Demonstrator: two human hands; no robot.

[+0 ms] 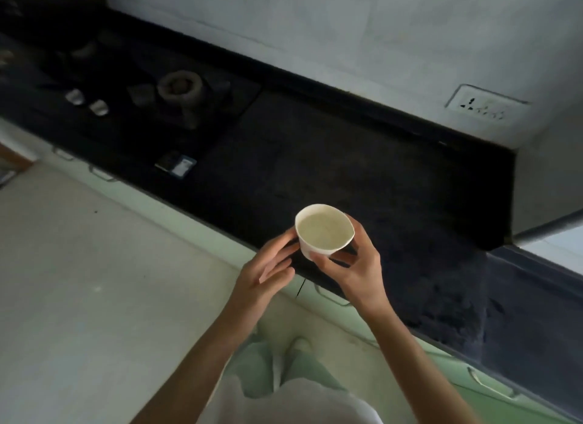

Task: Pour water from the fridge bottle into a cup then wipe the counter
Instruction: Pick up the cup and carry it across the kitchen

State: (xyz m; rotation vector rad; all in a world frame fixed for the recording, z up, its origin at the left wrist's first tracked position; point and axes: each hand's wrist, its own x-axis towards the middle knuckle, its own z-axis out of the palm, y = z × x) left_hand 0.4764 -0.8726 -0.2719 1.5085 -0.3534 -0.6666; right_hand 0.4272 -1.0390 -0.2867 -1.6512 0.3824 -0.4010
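On the far left of the dark desk (362, 177) sat a gas stove (176, 89) with its burner ring and two pale knobs, and just in front of it a small dark-and-white box (176, 165) lay flat near the desk's front edge. Further right, the left hand (268, 270) reached in with its fingers straight and relaxed, the tips touching or nearly touching the side of the cup (323, 229); its grip was released and carried nothing. The cup, a small white one that looked like thin paper, was held over the front edge of the desk, upright, and seemed empty (or nearly so, the pale inside gave little away). It would likely be very light and soft-walled, easy to dent or tip, so it was best taken low round the wall with a gentle pinch. The right hand (353, 266) did just that, its grip grasping the cup with thumb and fingers curled round the lower wall. Beyond, the desk ran on bare and matt to a pale wall with a socket (485, 106), and pale green cabinet fronts (441, 376) ran below
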